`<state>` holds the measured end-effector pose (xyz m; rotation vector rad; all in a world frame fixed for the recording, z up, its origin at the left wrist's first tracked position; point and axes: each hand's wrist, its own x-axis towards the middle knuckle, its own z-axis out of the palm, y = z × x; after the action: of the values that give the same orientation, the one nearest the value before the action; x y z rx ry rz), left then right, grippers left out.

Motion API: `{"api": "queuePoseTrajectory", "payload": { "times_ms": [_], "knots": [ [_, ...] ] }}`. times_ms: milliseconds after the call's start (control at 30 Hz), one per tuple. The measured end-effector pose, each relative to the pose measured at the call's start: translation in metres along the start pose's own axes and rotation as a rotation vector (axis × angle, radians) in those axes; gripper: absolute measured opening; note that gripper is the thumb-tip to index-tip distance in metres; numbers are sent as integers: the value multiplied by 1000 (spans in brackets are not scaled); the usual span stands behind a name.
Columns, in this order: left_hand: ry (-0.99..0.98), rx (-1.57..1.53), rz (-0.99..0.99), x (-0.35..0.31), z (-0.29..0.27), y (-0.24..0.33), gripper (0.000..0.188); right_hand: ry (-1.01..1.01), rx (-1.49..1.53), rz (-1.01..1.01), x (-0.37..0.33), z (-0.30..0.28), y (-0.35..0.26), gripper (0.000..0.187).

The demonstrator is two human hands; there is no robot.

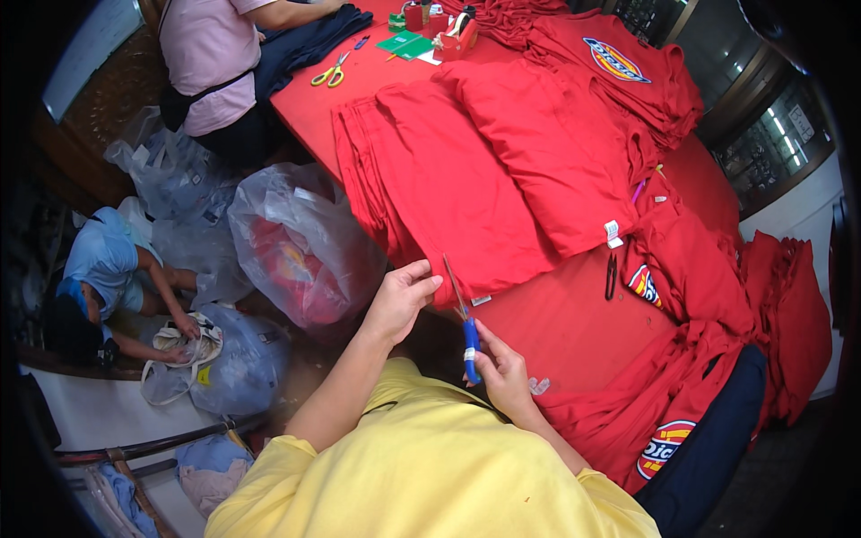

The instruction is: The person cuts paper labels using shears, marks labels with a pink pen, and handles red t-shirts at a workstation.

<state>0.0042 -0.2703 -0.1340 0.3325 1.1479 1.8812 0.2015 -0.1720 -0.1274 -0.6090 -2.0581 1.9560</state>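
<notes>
A pair of thread snips (471,348) with a blue handle is gripped in my right hand (502,369), its thin metal blades pointing up and away. My left hand (401,300) is closed in a pinch, thumb and forefinger together at the near left edge of a folded red garment (457,202). What lies between those fingertips is too small to make out. The blade tips are just to the right of that pinch, over the cloth. A second red garment (547,152) lies alongside, a white label (613,234) at its near corner.
More red garments (691,260) with round printed patches pile up at the right. Yellow-handled scissors (332,73) and a tape dispenser (456,36) lie farther off on the red table (574,314). Plastic bags (300,242) stand left; one co-worker (112,260) crouches there, another (211,63) stands beyond.
</notes>
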Motion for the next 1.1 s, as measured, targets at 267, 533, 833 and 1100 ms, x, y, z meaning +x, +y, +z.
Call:
{"api": "queuePoseTrajectory", "payload": {
  "times_ms": [267,533,833,1100],
  "knots": [
    [-13,13,-52,-4,12,13,44,15,-92,-90,12,0,-7,48],
    [-17,-28,-73,-5,15,18,49,-123,399,179,16,-6,-5,48],
    [23,3,-173,-6,1,1,43,138,274,-60,58,0,-19,64],
    [65,42,-197,8,-10,-3,26,189,113,-110,99,30,-1,58]
  ]
}}
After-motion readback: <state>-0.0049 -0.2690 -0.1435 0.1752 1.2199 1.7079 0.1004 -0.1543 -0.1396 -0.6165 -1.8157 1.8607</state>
